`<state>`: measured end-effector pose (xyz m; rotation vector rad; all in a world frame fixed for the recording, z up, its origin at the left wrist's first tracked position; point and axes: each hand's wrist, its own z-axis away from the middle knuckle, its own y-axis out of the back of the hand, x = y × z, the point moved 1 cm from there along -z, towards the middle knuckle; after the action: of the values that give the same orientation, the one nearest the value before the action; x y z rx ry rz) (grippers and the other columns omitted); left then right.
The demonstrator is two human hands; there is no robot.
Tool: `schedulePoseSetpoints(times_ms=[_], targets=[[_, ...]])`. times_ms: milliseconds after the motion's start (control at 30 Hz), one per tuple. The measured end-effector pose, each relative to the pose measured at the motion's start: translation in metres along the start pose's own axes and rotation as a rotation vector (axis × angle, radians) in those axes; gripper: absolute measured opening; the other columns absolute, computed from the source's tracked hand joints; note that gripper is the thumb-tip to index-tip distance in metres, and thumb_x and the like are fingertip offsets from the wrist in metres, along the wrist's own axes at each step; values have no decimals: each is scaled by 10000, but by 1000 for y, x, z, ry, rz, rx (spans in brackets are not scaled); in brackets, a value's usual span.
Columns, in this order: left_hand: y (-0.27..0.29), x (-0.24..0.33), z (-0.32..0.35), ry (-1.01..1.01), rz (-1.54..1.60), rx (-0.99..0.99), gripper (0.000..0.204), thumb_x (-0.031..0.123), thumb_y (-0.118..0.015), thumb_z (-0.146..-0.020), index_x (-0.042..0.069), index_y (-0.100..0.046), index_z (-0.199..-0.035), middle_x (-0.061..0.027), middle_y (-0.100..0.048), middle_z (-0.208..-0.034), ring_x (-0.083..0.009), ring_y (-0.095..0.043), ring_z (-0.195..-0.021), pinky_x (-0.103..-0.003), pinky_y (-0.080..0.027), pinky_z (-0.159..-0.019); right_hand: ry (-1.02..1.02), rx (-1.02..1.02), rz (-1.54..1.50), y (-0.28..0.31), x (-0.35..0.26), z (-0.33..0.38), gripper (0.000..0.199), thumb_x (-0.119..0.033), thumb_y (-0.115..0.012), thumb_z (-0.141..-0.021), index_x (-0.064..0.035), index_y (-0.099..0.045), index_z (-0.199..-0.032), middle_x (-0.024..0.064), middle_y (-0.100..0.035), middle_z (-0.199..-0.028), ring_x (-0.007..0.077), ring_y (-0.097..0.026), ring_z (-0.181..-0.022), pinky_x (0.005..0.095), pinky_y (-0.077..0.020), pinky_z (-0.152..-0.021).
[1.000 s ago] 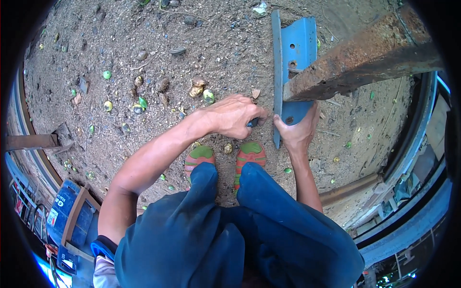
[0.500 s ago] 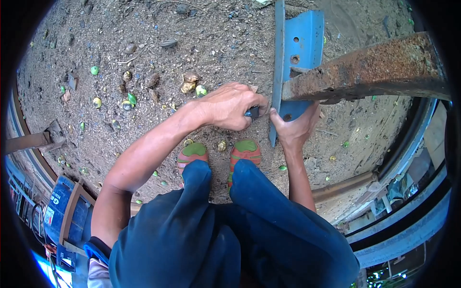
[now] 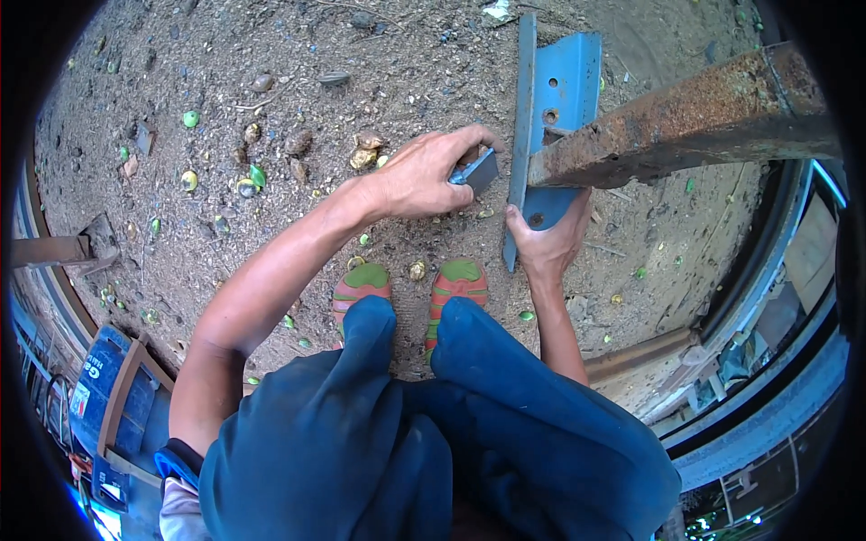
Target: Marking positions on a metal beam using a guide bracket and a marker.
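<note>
My left hand is closed around a small flat blue-grey rectangular piece, held just left of a blue metal channel with a gap between them. Bolt holes show along the channel's face, and a long raised flange runs down its left side. My right hand grips the channel's near end, thumb on the flange side; its other fingers are partly hidden behind the metal. Across the channel lies the end of a rusty steel beam, coming in from the right.
Gritty soil carries fallen green and yellow fruits and brown husks. My shoes stand close below my hands. A rusty post foot is at left, a blue drum at lower left, and a metal rail at right.
My left hand has drawn slightly up and away from the flange, turning the flat piece so more of its face shows. My right hand keeps its grip; the view has shifted a little.
</note>
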<state>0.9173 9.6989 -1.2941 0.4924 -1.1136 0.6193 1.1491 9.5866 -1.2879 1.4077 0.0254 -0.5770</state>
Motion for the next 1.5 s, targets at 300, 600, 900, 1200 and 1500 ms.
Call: schedulePoseSetpoints(times_ms=[300,600,900,1200,1500], targets=[[24,6,-16,-49,103,180,523,110,-698,-725,39,-671,-1243,-53,-685,-906,-121,-610,-783,-303,-518,-735,82,48,67,-9,11,3,1242,-422,-904,-645,87,-215,-1545,367,-410,-1431,526,-428,-1305,587,-363,-1094],[14,15,-35,20,226,150,462,84,-721,-765,12,-721,-1221,-53,-697,-850,-117,-653,-734,-298,-542,-669,46,29,81,-4,12,1,1238,-493,-889,-666,109,-233,-1527,358,-435,-1390,514,-451,-1270,588,-377,-1060],[-21,28,-11,64,92,89,439,24,-777,-757,8,-692,-1187,-60,-725,-952,-122,-632,-843,-296,-509,-767,177,15,-270,35,22,8,903,-335,-817,-793,92,-397,-1468,327,-480,-1391,476,-506,-1266,520,-425,-1077],[-87,45,-5,-44,-71,52,406,80,-791,-768,-9,-661,-1142,-152,-691,-951,-271,-689,-883,-387,-557,-825,164,-56,-431,43,-15,46,691,-126,-784,-779,84,-517,-1382,315,-562,-1311,475,-586,-1211,482,-506,-1009],[-92,47,-4,-39,63,-101,451,141,-826,-768,31,-677,-1178,-76,-712,-1050,-162,-592,-798,-326,-508,-754,-15,-137,-767,22,39,28,237,-43,-630,-917,33,-717,-1124,210,-700,-1130,333,-688,-1046,367,-535,-921]])
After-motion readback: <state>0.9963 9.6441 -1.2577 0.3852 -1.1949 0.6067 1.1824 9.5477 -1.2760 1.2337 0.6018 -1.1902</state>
